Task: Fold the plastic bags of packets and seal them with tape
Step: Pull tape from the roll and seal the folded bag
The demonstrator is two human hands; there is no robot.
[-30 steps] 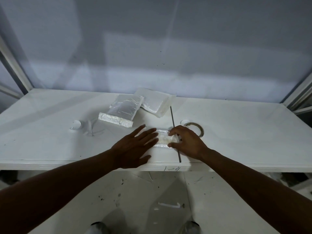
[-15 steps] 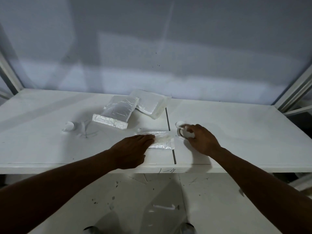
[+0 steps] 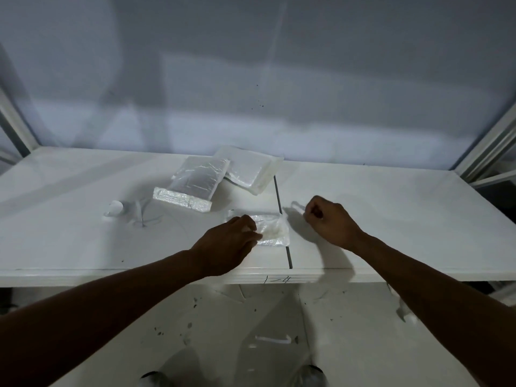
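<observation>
Folded plastic bag (image 3: 275, 233) lies at the frame's centre on the white table (image 3: 391, 219), its left edge gripped by the left hand's (image 3: 229, 245) curled fingers. Just right of it, the right hand (image 3: 331, 219) is clenched round a blurred tape roll (image 3: 296, 205).

You have 3 bags: bag (image 3: 275, 233) under your left hand (image 3: 231, 241), bag (image 3: 199, 178) and bag (image 3: 247, 169) beyond it. 1 tape roll (image 3: 296, 205) in your right hand (image 3: 329, 222). 1 small white object (image 3: 113, 209) left of your left hand.
</observation>
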